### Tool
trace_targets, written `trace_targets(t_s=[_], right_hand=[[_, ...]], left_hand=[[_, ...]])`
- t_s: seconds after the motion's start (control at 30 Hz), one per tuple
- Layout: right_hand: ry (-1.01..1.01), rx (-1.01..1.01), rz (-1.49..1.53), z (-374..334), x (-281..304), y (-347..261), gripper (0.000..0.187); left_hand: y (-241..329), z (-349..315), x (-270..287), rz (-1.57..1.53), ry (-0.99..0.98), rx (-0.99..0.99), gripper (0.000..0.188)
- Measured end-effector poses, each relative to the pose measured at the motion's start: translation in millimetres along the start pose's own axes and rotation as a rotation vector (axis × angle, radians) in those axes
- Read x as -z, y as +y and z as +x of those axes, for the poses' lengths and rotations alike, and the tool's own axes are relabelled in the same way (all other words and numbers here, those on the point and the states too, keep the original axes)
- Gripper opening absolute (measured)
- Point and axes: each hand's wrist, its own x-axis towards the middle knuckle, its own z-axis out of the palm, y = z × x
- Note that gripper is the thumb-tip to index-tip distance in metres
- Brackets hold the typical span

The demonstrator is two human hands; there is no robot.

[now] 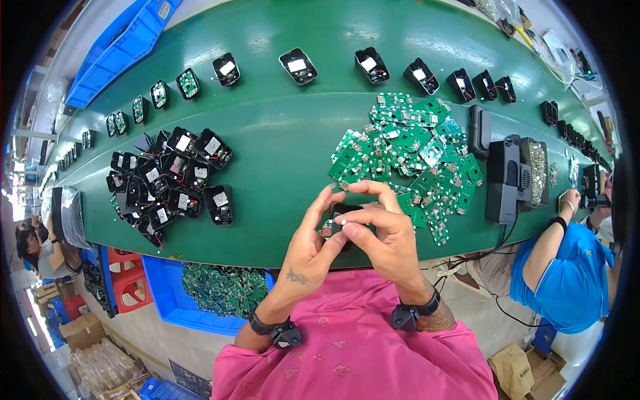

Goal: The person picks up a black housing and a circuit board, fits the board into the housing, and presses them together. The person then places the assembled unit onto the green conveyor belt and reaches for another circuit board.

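In front of my chest, above the near edge of the green table, my left hand (312,235) is curled round a small black housing (345,209). A green circuit board (327,229) with metal parts shows at the side of the housing, next to my left fingers. My right hand (390,241) pinches a tiny white piece, perhaps a plug (344,223), between thumb and forefinger, right over the housing. Both hands hide most of the housing. Just beyond them lies a large heap of green circuit boards (407,143).
Black housings (160,175) are piled at the left. Across the table (280,143) runs a spaced row of housings (298,65). A black boxy device (503,180) with a cable stands at right. A blue bin (163,293) of boards sits below the edge. A person in blue (567,273) works at right.
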Motion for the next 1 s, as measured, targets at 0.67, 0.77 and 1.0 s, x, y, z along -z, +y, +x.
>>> trace_targets(t_s=[0.67, 0.77, 1.0], right_hand=[[-0.060, 0.222, -0.285, 4, 2, -26, 0.005], [-0.098, 0.194, -0.251, 7, 7, -28, 0.005], [-0.124, 0.211, -0.219, 6, 11, -26, 0.004]], left_hand=[[5, -8, 6, 0.502, 0.085, -0.166, 0.065], [19, -8, -1, 0.418, 0.081, -0.122, 0.065], [30, -9, 4, 0.561, -0.026, -0.158, 0.064]])
